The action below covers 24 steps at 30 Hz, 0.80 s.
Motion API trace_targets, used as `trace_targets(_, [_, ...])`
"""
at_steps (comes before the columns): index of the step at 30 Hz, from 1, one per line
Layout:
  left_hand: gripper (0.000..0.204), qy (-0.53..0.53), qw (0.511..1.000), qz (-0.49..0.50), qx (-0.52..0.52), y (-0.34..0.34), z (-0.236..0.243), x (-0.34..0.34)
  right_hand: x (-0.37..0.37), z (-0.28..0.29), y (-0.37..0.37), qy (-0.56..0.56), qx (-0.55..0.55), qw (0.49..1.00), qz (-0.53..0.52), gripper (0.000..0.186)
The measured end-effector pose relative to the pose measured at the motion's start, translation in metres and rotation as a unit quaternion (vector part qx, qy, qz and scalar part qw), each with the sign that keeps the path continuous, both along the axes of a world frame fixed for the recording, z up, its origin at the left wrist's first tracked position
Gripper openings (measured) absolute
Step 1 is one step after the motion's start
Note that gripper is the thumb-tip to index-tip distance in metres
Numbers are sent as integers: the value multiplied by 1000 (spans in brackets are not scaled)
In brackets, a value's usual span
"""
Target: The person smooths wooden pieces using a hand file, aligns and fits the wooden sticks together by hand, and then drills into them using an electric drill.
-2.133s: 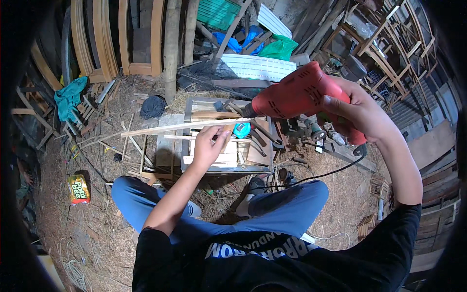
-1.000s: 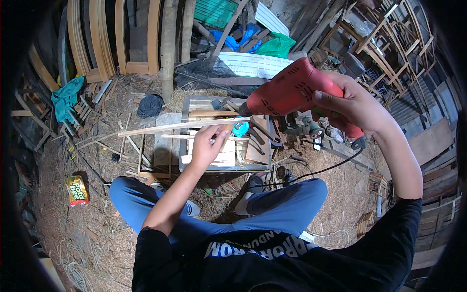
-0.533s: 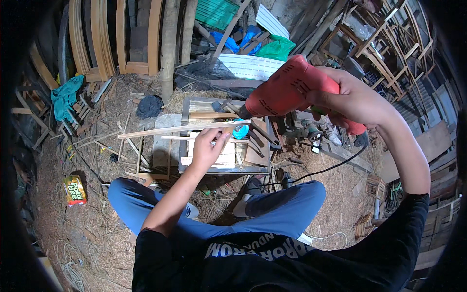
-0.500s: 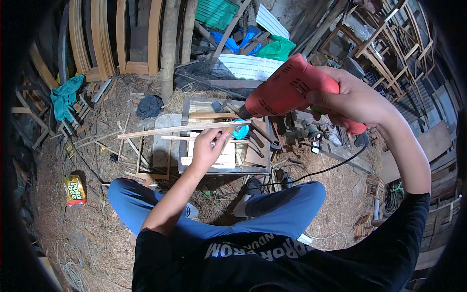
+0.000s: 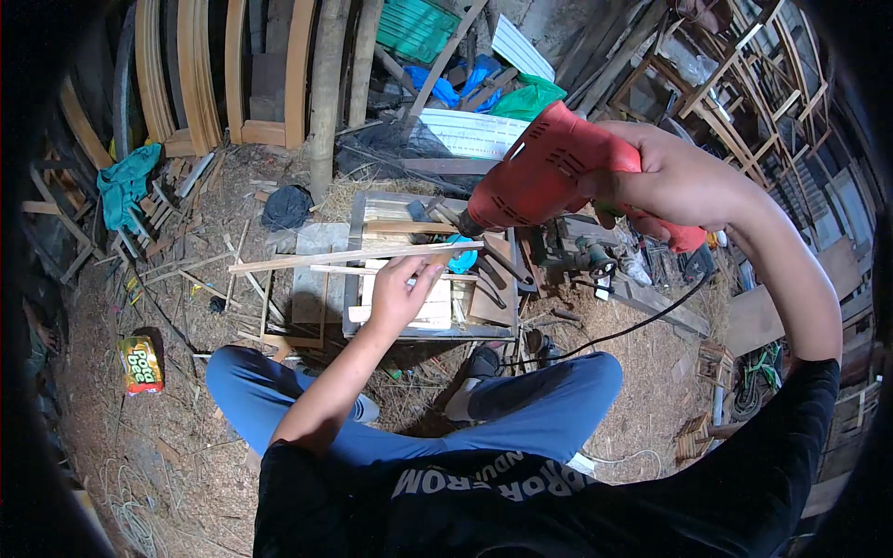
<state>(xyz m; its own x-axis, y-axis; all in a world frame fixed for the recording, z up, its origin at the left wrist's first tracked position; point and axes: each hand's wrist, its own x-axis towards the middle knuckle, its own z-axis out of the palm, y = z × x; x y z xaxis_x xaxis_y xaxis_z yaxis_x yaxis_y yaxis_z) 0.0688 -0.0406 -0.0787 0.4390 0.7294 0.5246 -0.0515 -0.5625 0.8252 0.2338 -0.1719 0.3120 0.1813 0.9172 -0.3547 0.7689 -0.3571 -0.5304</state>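
Note:
In my right hand (image 5: 677, 181) is a red corded power drill (image 5: 551, 169), its chuck pointing down and left over a low worktable (image 5: 357, 223). The fingers are wrapped round its handle. My left hand (image 5: 400, 298) pinches a long, thin wooden strip (image 5: 307, 261) that lies across above the table, running from left to right. The chuck is close to the strip's right end; I cannot tell whether a bit touches the wood. Just beside that end sits a round turquoise object (image 5: 462, 258), partly covered by the strip.
Wood pieces and dark curved tools (image 5: 493, 286) lie on the worktable. A black cord (image 5: 642, 325) trails from the drill's side. Wood scraps litter the floor, with a yellow-and-red snack packet (image 5: 141, 365) at left. Curved wooden frames (image 5: 191, 74) stand behind; more frames (image 5: 735, 102) are stacked far right.
The drill has shifted slightly left, and its chuck is a little lower. The strip's right end has dropped slightly. Both hands keep their holds.

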Motion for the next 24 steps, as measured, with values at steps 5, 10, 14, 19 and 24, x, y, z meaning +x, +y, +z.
trace_targets(5, [20,-3,1000,-2,5,1,-5,2,-8,4,3,-41,-1,999,12,40])
trace_targets(10, [22,20,999,1,27,3,-7,-1,-10,9,5,-39,-36,999,10,43])
trace_targets(14, [20,20,999,4,39,1,-3,-1,-8,5,5,-61,2,997,36,39])
trace_targets(19, [19,11,999,3,34,-1,-4,-1,-10,8,8,-57,-21,997,53,36])
trace_targets(24, [18,16,999,4,28,-2,-2,-1,-12,8,10,-65,-28,996,49,38])
